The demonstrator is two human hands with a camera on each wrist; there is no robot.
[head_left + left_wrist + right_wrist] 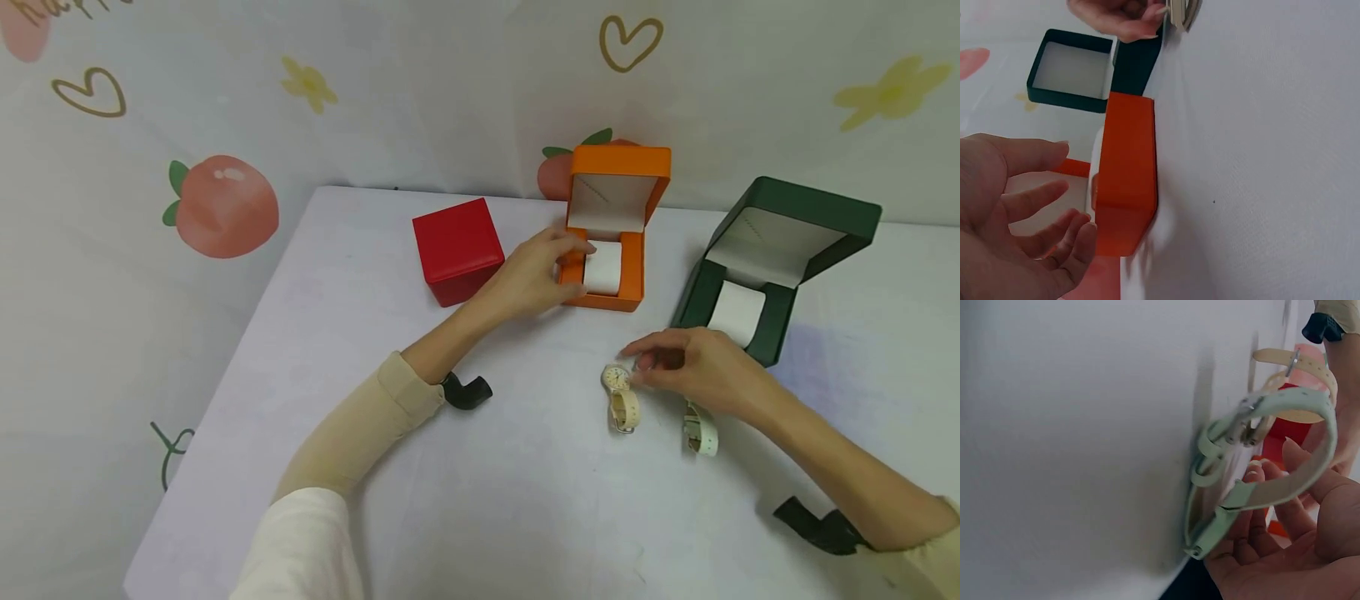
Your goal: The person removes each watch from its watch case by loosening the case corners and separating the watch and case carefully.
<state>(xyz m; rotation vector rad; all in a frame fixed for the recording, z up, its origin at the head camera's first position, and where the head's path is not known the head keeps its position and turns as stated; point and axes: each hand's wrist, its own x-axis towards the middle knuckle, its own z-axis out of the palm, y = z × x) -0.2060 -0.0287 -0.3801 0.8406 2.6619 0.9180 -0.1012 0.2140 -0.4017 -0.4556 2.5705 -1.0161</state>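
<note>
My left hand [536, 271] is over the left side of an open orange watch box [632, 275], its fingers loosely bent beside the white cushion [603, 268] inside. The left wrist view shows nothing held by those fingers. My right hand [701, 367] hovers by a cream-strapped watch [617, 379] on the table, thumb and forefinger spread near its dial. Whether they touch it I cannot tell. Below the right hand lies a pale green watch [701, 432], partly hidden in the head view; its looped strap [1300, 487] shows large in the right wrist view.
A closed red box [459, 250] sits left of the orange one. To the right stands an open dark green box [780, 321] with a white cushion [738, 312]. The white-covered table [480, 492] meets a printed cloth backdrop [420, 92] behind the boxes.
</note>
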